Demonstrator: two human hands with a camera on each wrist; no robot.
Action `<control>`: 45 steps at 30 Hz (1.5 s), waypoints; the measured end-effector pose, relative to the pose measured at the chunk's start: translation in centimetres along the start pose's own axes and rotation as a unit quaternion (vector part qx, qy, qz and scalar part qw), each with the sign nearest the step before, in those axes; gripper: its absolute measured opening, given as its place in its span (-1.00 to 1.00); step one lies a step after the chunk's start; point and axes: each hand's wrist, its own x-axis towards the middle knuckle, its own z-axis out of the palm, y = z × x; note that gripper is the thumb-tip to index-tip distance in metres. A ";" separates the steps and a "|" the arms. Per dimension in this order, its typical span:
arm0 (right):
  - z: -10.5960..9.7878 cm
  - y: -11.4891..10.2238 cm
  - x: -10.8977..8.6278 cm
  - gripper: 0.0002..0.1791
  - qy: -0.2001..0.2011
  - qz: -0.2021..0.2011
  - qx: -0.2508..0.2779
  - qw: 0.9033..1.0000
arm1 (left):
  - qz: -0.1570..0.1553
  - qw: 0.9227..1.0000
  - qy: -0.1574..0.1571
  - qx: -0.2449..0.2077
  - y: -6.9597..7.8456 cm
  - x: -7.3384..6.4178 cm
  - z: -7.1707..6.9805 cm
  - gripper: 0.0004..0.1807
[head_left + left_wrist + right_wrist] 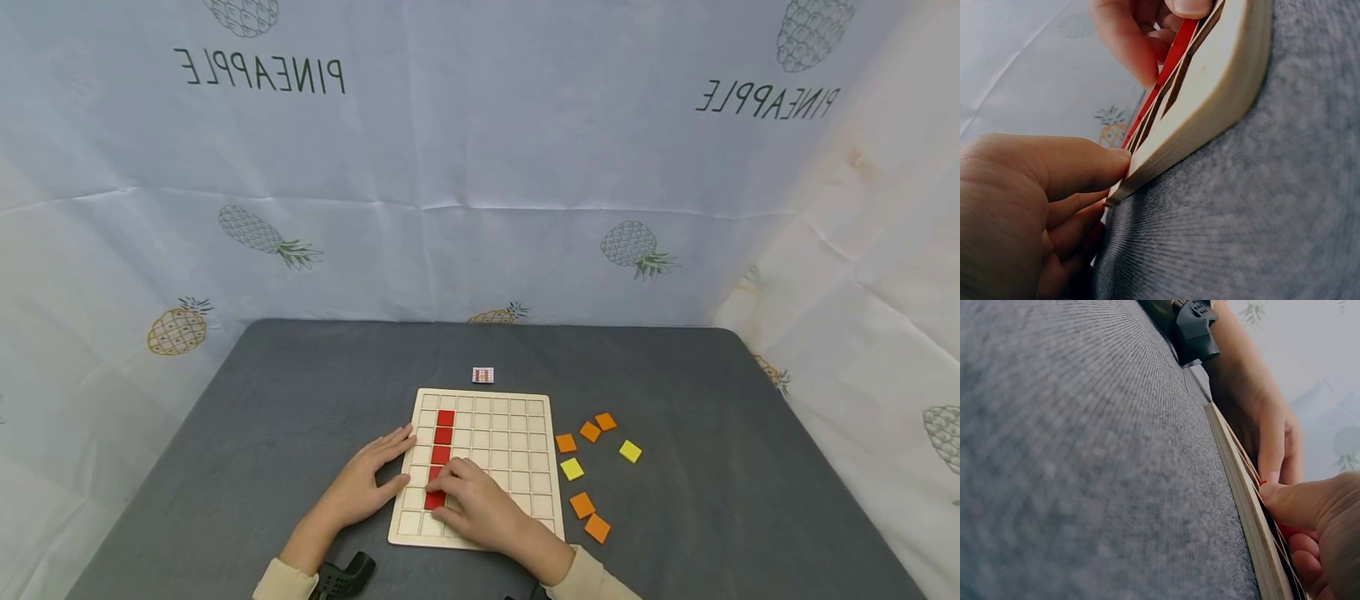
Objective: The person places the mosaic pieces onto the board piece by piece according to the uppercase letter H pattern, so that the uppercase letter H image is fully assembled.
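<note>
A pale wooden grid board (498, 398) lies on the dark table. Several red square tiles (443, 435) fill a column near its left side. My left hand (367, 481) rests at the board's left edge, fingers straight and thumb spread, with the thumb tip touching the rim in the left wrist view. Over the lower left of the board, my right hand (480, 504) has its thumb and curled fingers around the lowest red tile (434, 501), at the foot of that column. Part of the tile is hidden by the fingers, and the right forearm covers the board's lower right.
Right of the board lie several loose orange tiles (582, 505) and two yellow tiles (630, 452). A small patterned card (483, 375) sits just behind the board. A white curtain (465, 150) with printed pineapples hangs behind the table (315, 367).
</note>
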 end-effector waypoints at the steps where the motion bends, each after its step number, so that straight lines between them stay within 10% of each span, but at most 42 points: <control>1: 0.0 0.0 0.0 -0.73 0.000 0.002 0.004 1.000 | 0.001 1.000 0.001 0.001 0.0 0.0 0.0 -0.45; 28: -3.6 0.8 -0.4 -0.62 0.034 0.042 0.059 0.997 | 0.007 1.000 0.000 0.002 -0.3 0.1 0.1 -0.45; 45: -8.7 6.8 -7.8 -0.58 0.102 0.151 0.012 0.983 | 0.010 1.000 -0.002 0.000 -0.3 0.1 0.0 -0.45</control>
